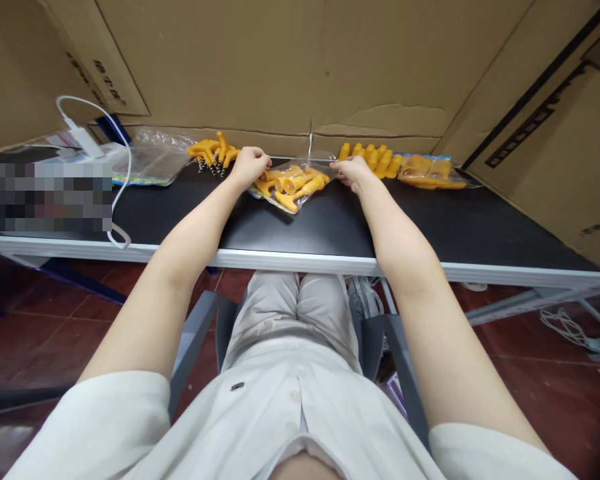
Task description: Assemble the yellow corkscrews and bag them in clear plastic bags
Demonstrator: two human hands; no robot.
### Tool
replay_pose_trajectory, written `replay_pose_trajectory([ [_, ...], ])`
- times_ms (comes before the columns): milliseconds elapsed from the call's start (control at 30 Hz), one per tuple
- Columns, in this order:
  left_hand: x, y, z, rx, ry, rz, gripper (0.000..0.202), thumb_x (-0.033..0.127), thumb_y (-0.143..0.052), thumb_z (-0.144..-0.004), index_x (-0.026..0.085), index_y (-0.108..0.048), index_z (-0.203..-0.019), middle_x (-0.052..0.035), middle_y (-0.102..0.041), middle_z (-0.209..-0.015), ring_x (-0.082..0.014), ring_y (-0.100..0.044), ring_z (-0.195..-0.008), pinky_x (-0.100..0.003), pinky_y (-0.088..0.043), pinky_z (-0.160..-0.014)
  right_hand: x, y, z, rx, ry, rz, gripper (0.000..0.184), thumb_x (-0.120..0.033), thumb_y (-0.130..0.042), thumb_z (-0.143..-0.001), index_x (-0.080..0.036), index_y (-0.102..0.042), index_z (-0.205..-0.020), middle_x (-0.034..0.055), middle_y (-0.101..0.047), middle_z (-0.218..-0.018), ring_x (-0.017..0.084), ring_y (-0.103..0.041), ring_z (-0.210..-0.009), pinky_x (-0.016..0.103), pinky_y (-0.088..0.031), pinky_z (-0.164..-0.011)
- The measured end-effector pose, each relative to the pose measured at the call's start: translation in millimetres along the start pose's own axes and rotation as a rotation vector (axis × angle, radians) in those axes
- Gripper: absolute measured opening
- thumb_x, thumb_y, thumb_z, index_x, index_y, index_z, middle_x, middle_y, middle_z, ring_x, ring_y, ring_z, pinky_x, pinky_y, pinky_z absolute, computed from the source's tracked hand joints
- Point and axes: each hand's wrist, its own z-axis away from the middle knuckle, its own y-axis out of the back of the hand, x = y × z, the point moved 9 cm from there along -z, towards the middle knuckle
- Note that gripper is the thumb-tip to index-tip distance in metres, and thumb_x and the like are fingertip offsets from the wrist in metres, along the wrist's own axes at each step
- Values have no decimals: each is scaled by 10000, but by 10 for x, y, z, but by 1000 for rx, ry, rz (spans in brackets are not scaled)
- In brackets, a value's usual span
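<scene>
A clear plastic bag (306, 193) with several yellow plastic corkscrew parts inside lies on the black table between my hands. My left hand (251, 165) pinches its left edge. On the other side, the fingers of my right hand (354, 171) are closed on the bag's upper right edge. Yellow T-shaped corkscrew handles (213, 150) with metal spirals are piled just left of my left hand. Beyond my right hand stand rows of yellow cylindrical sleeves (375, 158). A filled bag of yellow parts (430, 172) lies at their right.
A stack of flat clear bags (147, 163) lies at the left, near a white cable (130, 153) that loops over the table edge. Cardboard walls (300, 73) enclose the back and sides. The table's metal front edge (300, 261) runs above my lap.
</scene>
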Motion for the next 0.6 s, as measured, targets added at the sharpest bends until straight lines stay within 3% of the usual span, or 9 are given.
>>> replay_pose_trajectory([
  [133,-57,10,2,15,81,62,242,185,-648,-860,185,-708,-1095,-117,-748,-1121,-368,-789,-1185,-457,-633,-1022,141,-93,119,-96,-242,-283,183,-5,-586,-1063,-161,-556,-971,-5,-628,-816,94,-665,-715,242,-602,-780],
  [267,-164,-40,29,-25,198,73,306,198,-637,-923,183,-673,-1227,-160,-731,-1361,-349,-823,-1075,-481,-655,-982,159,-108,169,-92,-259,-294,323,85,-566,-1026,-181,-546,-844,-31,-578,-674,70,-575,-614,173,-555,-677],
  [333,-220,-100,42,-73,247,53,277,228,-630,-965,173,-676,-1233,-182,-728,-1384,-319,-828,-1011,-472,-658,-967,166,-132,171,-100,-246,-278,357,114,-566,-1001,-177,-540,-796,-33,-566,-639,64,-545,-589,165,-535,-668],
  [500,-303,-185,7,-142,260,69,219,352,-655,-1022,186,-714,-1152,-119,-771,-1035,-243,-810,-851,-375,-659,-849,140,-277,160,-209,-173,-288,313,131,-590,-956,-138,-624,-800,-7,-626,-661,79,-599,-622,210,-568,-749],
  [600,-366,-133,-41,-112,260,40,239,401,-781,-931,196,-733,-1043,-63,-699,-775,-281,-804,-880,-395,-653,-866,107,-348,163,-248,-131,-313,297,137,-611,-945,-132,-639,-824,7,-658,-701,81,-625,-631,208,-562,-749],
])
